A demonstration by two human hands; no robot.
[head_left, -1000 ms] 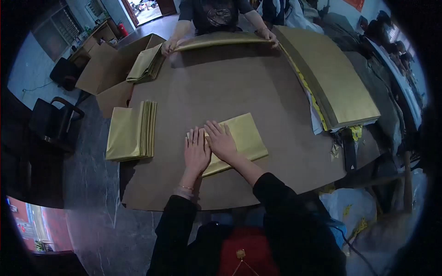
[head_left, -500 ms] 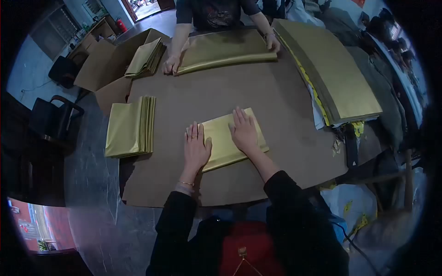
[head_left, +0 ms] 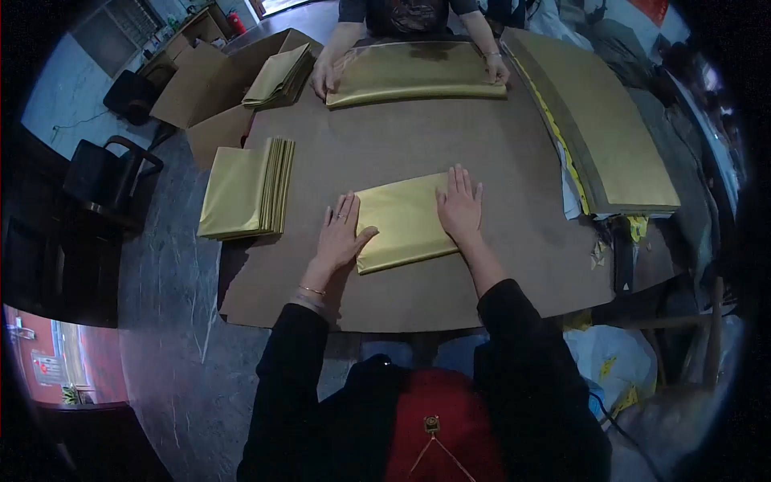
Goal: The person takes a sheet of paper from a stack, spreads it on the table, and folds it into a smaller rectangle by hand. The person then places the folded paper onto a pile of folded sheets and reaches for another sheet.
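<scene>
A folded sheet of gold paper lies flat on the brown table in front of me. At its left edge is my left hand, open, with the thumb reaching over the paper. My right hand rests flat on the paper's right end, fingers stretched away from me. Left of them stands a stack of folded gold sheets at the table's edge. Across the table, a co-worker's hands hold the ends of a wide gold sheet with a rolled or folded near edge.
A thick pile of flat gold sheets lies along the right side. An open cardboard box stands at the far left beside more folded gold sheets. A dark tool, perhaps a cutter, lies near the right edge by paper scraps.
My right hand has slid to the paper's right end, and my left hand has shifted outward at the left edge. The whole view has tilted, so the table sits higher and further right.
</scene>
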